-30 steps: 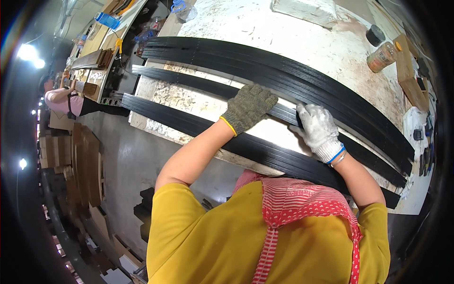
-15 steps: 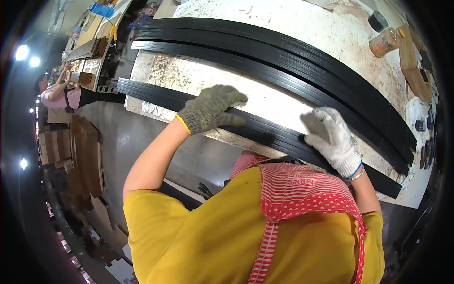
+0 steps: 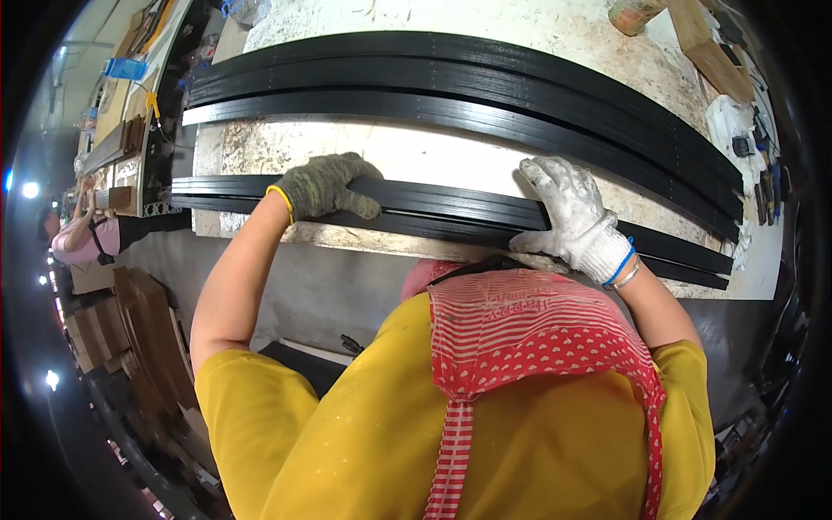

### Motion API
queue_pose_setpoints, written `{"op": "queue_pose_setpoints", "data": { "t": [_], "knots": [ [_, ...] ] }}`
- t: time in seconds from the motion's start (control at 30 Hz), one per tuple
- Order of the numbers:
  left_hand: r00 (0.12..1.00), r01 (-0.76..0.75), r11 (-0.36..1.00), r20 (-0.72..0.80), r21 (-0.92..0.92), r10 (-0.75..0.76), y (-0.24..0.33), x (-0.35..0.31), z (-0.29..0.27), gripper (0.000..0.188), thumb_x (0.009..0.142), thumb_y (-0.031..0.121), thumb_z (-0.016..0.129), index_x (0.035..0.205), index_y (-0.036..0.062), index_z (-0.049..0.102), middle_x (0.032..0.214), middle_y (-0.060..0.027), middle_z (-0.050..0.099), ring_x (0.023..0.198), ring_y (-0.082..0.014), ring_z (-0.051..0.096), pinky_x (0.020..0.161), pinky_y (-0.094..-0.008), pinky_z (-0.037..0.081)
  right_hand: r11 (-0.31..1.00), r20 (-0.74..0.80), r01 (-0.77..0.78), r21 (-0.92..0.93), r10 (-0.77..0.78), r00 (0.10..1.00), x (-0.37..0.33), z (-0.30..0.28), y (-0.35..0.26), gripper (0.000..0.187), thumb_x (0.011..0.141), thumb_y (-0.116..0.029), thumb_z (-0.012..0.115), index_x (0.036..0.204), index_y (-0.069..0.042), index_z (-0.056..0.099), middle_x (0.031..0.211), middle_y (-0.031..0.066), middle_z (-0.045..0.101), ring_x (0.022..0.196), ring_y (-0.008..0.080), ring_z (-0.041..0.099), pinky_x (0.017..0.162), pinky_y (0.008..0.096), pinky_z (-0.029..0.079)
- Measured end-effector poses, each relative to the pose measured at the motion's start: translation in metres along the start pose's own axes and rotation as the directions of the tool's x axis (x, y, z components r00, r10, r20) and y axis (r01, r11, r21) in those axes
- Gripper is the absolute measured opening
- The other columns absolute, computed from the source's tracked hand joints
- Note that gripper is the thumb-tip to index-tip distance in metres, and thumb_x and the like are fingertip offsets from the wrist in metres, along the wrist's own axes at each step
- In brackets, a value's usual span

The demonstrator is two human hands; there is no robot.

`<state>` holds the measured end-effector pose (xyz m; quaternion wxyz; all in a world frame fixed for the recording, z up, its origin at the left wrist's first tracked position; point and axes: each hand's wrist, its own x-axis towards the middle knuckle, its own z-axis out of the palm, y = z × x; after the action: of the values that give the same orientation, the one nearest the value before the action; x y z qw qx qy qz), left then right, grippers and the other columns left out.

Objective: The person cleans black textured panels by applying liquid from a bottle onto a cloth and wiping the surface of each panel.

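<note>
Left hand [image 3: 334,185], gloved in dark coarse knit, and right hand [image 3: 568,212], in smudged white knit, grasp long, finely ridged black strips [image 3: 455,204] along near edge of stained white workbench [image 3: 416,156]; fingers curled across, thumbs nearside. Glossy black slats [image 3: 433,74] lie beyond. Upper right: rounded bottle [image 3: 634,16], partly cropped, contents indistinct.

The dark-gloved left hand [image 3: 328,186] turns rightward from its wrist [image 3: 283,206], palm down, the fingers lying close together and gently curved, the thumb [image 3: 367,206] standing apart on the side nearer the body. The pale-gloved right hand [image 3: 572,212] slants forward and to the left, its thumb spread well away from the fingers. Both forearms are bare: the left forearm [image 3: 236,277] rises inward from a bent elbow, the right forearm [image 3: 656,310] angles inward too, keeping the hands well apart.
</note>
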<state>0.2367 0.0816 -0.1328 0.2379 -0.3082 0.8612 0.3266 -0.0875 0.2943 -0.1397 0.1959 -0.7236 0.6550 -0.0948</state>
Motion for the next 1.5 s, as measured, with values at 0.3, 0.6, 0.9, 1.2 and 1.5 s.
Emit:
{"op": "queue_pose_setpoints", "data": {
  "t": [0.3,0.6,0.9,1.2,1.5],
  "knots": [
    [0.995,-0.005,0.995,-0.102,0.099,0.015,0.018,-0.011,0.011,0.051,0.088,0.04,0.069,0.13,0.0128,0.058,0.121,-0.0152,0.065,0.112,-0.0346,0.061,0.097,-0.0437,0.049,0.99,0.225,-0.013,0.142,-0.019,0.974,0.008,-0.018,0.0,0.076,0.078,-0.053,0.073,0.13,-0.001,0.055,0.13,0.024,0.056,0.123,0.0379,0.052,0.105,0.0458,0.041],
    [0.961,-0.109,0.95,-0.212,0.293,0.176,0.036,0.01,0.026,0.053,0.078,0.03,0.077,0.122,0.0097,0.055,0.115,-0.0123,0.061,0.107,-0.0316,0.061,0.092,-0.0432,0.05,0.958,0.15,0.064,0.279,-0.109,0.983,0.015,-0.016,0.007,0.051,0.091,-0.043,0.063,0.116,0.001,0.061,0.111,0.0222,0.063,0.104,0.0367,0.062,0.094,0.0434,0.048],
    [0.743,-0.049,0.785,-0.502,0.618,0.442,0.062,-0.016,0.022,0.033,0.083,0.021,0.06,0.115,0.0144,0.061,0.104,-0.0031,0.062,0.097,-0.0229,0.061,0.081,-0.0395,0.048,0.784,0.436,0.132,0.606,-0.467,0.769,0.074,0.009,0.069,0.045,0.093,-0.002,0.048,0.138,-0.007,0.054,0.136,0.0108,0.058,0.118,0.0243,0.061,0.1,0.0314,0.05],
    [0.482,0.177,0.704,-0.684,0.688,0.548,0.023,-0.001,0.024,0.046,0.081,0.02,0.062,0.126,0.0185,0.061,0.115,-0.008,0.059,0.104,-0.0264,0.059,0.091,-0.0433,0.047,0.983,0.282,0.029,0.181,-0.081,0.956,0.088,-0.049,-0.038,0.073,0.078,-0.053,0.075,0.117,0.006,0.059,0.096,0.0269,0.066,0.094,0.0395,0.066,0.085,0.0441,0.051],
    [0.684,0.013,0.825,-0.607,0.565,0.405,0.004,0.034,0.028,0.052,0.082,0.034,0.069,0.131,0.0173,0.057,0.119,-0.0083,0.058,0.114,-0.0301,0.056,0.094,-0.0468,0.045,0.966,-0.067,0.198,-0.164,-0.211,0.975,0.069,0.007,-0.019,0.052,0.084,-0.035,0.071,0.121,-0.001,0.055,0.102,0.0176,0.06,0.096,0.0339,0.059,0.085,0.0465,0.047]
  ]
}}
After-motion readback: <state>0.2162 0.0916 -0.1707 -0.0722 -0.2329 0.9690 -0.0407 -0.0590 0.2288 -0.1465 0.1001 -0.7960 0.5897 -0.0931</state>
